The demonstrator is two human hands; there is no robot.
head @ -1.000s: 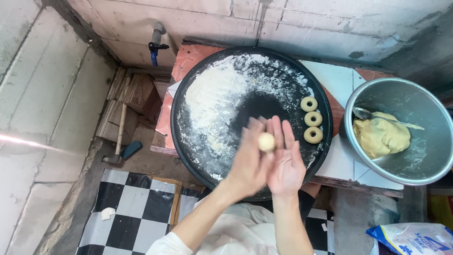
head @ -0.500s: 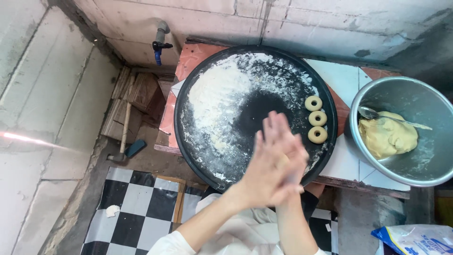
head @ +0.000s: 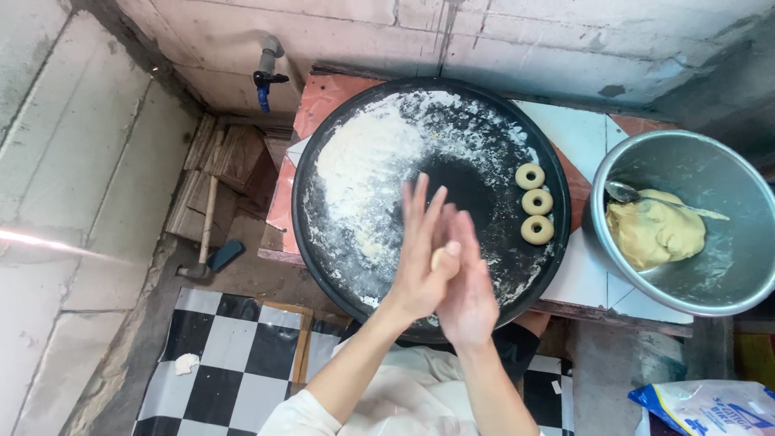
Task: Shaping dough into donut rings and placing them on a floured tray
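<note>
**Item 1.** Left hand (head: pixel 420 266) and right hand (head: pixel 468 292): raised above the 6 o'clock edge of the tray, palms pressed together. Fingers straight and spread, not curled, tips aimed toward 12 o'clock.

**Item 2.** Dough ball (head: pixel 438 258): small, pale yellow. Pinched between the two palms, showing only in the gap near the left thumb.

**Item 3.** Round black tray (head: pixel 476 182): lay on a tiled table. Flour patch (head: pixel 363 161) heaped from 9 to 12 o'clock, centre bare and dark.

**Item 4.** Three dough rings (head: pixel 537 202): ranged in a column at 3 o'clock on the tray, near one another, not clearly touching.

**Item 5.** Steel bowl (head: pixel 599 211): stood at 3 o'clock of the tray, just beside its rim. Held a dough mass (head: pixel 654 234) with a spoon (head: pixel 626 191) resting on it.

**Item 6.** Also noted: wall tap (head: pixel 262 81) at 11 o'clock, hammer (head: pixel 202 242) at 9 o'clock, checkered floor (head: pixel 210 347) at 7 o'clock, plastic bag (head: pixel 710 408) at 5 o'clock.

**Handling note (judgement).** Best rolled with light, even pressure and small circular strokes. Best kept at mid-palm, fingers flat, so as not to flatten or slip out. Best worked over the tray, to catch any drop.
</note>
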